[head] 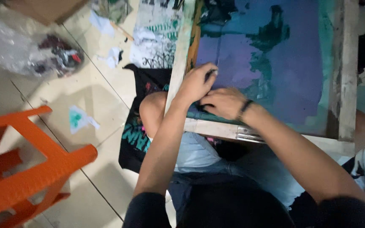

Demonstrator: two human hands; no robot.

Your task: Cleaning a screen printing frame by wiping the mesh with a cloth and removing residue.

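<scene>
Purple and teal ink is covering the mesh of a wooden-framed printing screen, which is lying across the lap of a person sitting low over a tiled floor; both bare hands are working close together at the screen's near left corner, just inside the pale wooden rail. The left hand is curling over the mesh with its fingers bunched narrow, pinching a small dark object between thumb and fingertips; what that object is I cannot tell, as it is mostly hidden. The right hand, wearing a dark wristband, is lying flat and low just beside the left, its fingers folded down over a dark scrap on the frame's bottom edge; whether it is truly gripping that scrap or only pressing on it I cannot tell. The two hands are nearly touching, the left sitting slightly farther from the body.

A metal bracket is showing on the near rail beneath the right wrist; a black printed shirt is hanging down beside the person's bare knee; an orange plastic stool is standing well apart to the left; a clear plastic bag of dark bits and torn paper scraps are lying about the floor.
</scene>
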